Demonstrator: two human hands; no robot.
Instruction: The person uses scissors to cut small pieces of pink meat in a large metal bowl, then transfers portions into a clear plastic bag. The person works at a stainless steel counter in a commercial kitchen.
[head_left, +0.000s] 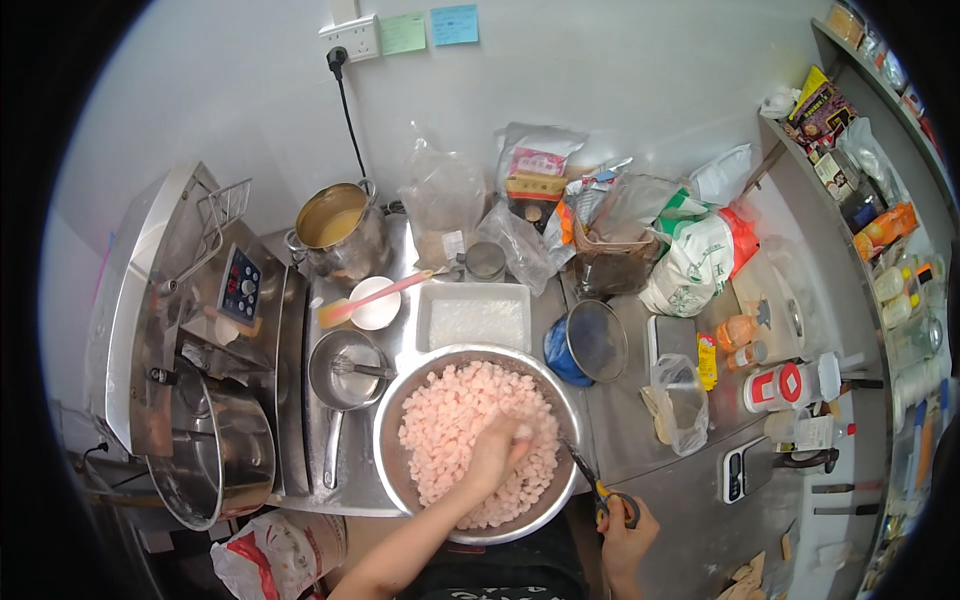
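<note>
A wide stainless steel bowl (390, 457) stands before me, filled with small pale pink lumps (450, 420). My left hand (499, 454) is over the right half of the heap, its fingers curled; whether it grips any lumps is hidden. Off the bowl's lower right side, my right hand (628, 536) holds scissors (606, 502) by their yellow and black handles. The dark blades point up and left, reaching across the bowl's rim towards the lumps.
Left of the bowl are a saucepan (334, 442) with a whisk and a mixer with a large steel bowl (247, 450). Behind it sits a tray of white powder (474, 319). A sieve (596, 341) and a kitchen scale (735, 472) lie to the right.
</note>
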